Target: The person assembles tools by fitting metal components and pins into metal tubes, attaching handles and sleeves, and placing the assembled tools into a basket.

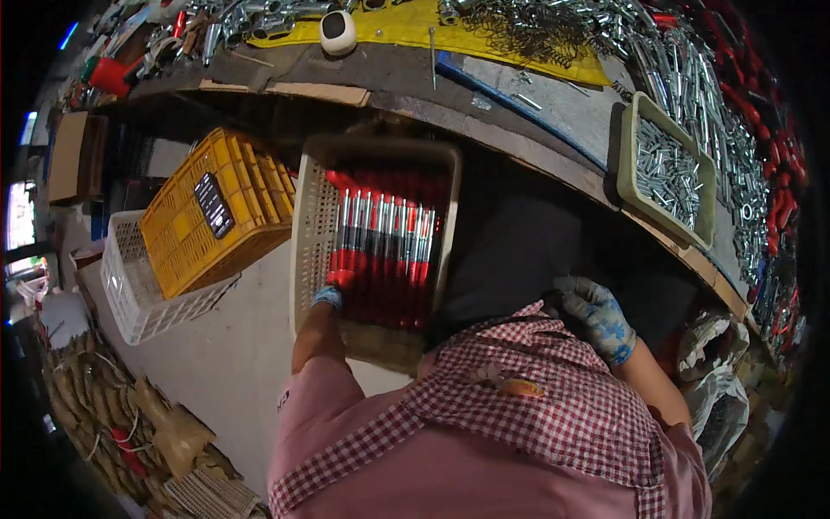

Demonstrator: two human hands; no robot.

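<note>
A cream plastic crate (301,233) stands in front of me on the floor. Inside lies a row of tools with red ends and shiny metal shafts (385,227), side by side. My left hand (327,297), in a blue-patterned glove, reaches into the crate's near left part, beside a red end piece (342,278); its fingers are hidden. Over my dark-clad lap, at the edge of the checked apron (519,355), my right hand (601,320) wears a grey and blue glove. Its fingers are curled together, and what lies between them is too dark to make out.
A workbench (519,147) curves across the far side, heaped with metal parts. On it stands a cream bin of small metal pins (624,164). To the left, a yellow crate (186,216) leans in a white crate (130,294). Brown sacks (95,406) lie lower left.
</note>
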